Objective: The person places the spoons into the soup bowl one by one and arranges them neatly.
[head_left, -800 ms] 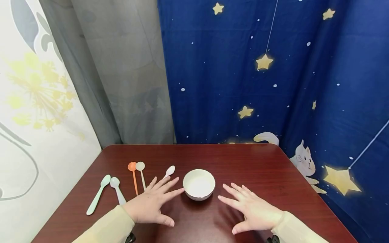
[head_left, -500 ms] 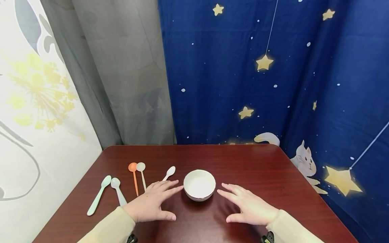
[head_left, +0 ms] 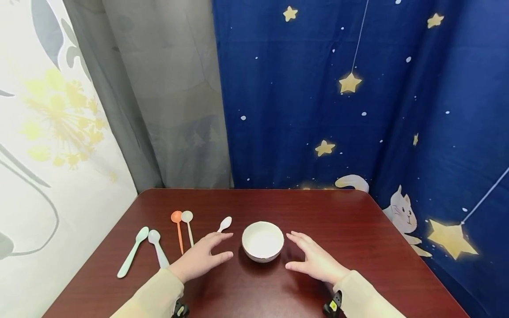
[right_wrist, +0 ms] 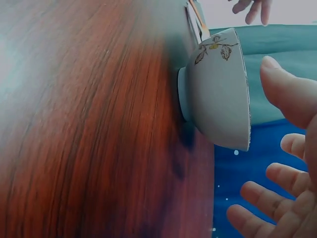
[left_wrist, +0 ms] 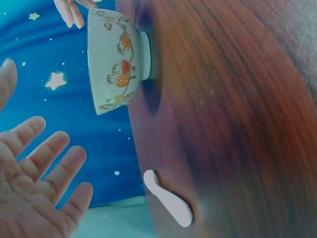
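A white bowl [head_left: 262,241] stands upright on the dark red table between the two hands. To its left, my left hand [head_left: 200,258] hovers with fingers and thumb spread, touching nothing. My right hand [head_left: 316,260] hovers to its right in a similar pose, a small gap from the rim. The left wrist view shows orange fruit prints on the bowl [left_wrist: 116,62] and the left hand's open palm [left_wrist: 39,183]. In the right wrist view the right hand's fingers [right_wrist: 262,198] stand apart from the bowl [right_wrist: 218,91]. Behind the left hand lies a small white spoon [head_left: 225,223], its handle partly hidden.
On the left of the table [head_left: 318,212] lie a mint green spoon [head_left: 133,252], a pale spoon [head_left: 158,248], an orange spoon [head_left: 179,229] and a beige spoon [head_left: 188,225]. Grey and blue curtains [head_left: 294,101] hang behind the table.
Both hands have drawn into narrower poses beside the bowl, the fingers less fanned out. The right hand has moved slightly left. The view has shifted a little; the bowl and spoons lie as before.
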Available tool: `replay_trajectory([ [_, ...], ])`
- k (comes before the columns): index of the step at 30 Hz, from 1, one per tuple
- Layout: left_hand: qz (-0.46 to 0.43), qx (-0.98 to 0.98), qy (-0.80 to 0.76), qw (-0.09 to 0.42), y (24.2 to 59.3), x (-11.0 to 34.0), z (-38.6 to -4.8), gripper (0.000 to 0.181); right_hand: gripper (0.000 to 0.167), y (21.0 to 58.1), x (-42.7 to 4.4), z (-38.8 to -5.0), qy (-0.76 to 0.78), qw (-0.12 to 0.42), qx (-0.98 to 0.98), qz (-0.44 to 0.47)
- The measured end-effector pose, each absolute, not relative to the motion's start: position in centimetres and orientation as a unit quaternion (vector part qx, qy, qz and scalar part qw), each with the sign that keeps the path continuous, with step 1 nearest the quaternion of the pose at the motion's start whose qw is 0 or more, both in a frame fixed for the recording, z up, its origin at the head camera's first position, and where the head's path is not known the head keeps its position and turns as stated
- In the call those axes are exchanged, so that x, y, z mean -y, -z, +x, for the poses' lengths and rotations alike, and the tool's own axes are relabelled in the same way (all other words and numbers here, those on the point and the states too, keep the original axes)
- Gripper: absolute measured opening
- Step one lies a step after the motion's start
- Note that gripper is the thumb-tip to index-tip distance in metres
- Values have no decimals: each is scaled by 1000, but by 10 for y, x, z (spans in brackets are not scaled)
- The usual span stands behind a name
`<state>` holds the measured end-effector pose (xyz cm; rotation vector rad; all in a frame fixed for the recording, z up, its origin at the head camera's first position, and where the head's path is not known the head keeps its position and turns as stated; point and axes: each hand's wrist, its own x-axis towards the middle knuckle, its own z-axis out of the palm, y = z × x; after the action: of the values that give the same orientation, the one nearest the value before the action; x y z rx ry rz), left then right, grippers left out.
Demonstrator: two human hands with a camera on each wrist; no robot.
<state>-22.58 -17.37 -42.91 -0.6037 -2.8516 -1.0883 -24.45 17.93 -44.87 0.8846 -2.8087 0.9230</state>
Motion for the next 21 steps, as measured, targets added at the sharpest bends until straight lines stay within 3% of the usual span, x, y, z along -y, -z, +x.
replay_trajectory([
  [11, -109, 918, 378, 53, 446, 166, -239, 49, 84, 463, -165, -257, -375, 4, 897, 235],
  [21, -84, 918, 380, 78, 456, 168, -251, 42, 84, 470, -154, -263, -384, 9, 893, 236],
])
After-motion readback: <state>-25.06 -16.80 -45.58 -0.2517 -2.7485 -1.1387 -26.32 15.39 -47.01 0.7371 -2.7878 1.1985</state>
